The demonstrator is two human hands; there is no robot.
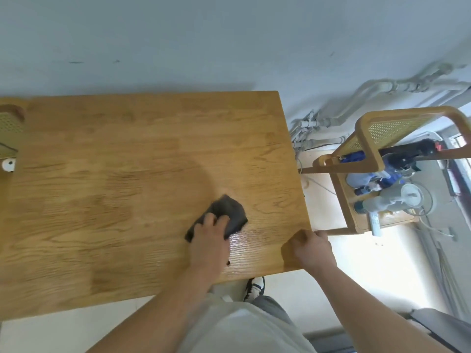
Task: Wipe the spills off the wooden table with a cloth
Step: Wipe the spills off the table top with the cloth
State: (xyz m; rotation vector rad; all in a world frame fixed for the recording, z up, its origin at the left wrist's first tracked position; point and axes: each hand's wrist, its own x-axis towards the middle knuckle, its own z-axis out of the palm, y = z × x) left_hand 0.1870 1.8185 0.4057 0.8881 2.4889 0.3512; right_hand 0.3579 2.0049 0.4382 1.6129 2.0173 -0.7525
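Your right hand [312,248] is gripping the near right corner of the wooden table [127,174], fingers curling over its edge. Your left hand [210,231] is clutching the dark cloth [229,210], pressing it down just beside a wet sheen [247,238]. Farther right, a wooden chair [387,129] is holding spray bottles [377,203] on its seat.

A pale grey wall [178,34] fills the top. White pipes [382,87] run along it; a cane-backed chair [397,128] stands on bright floor [369,263].

Dk grey cloth [224,212]; honey-brown grained table [127,149]; pale blue wall [204,42].
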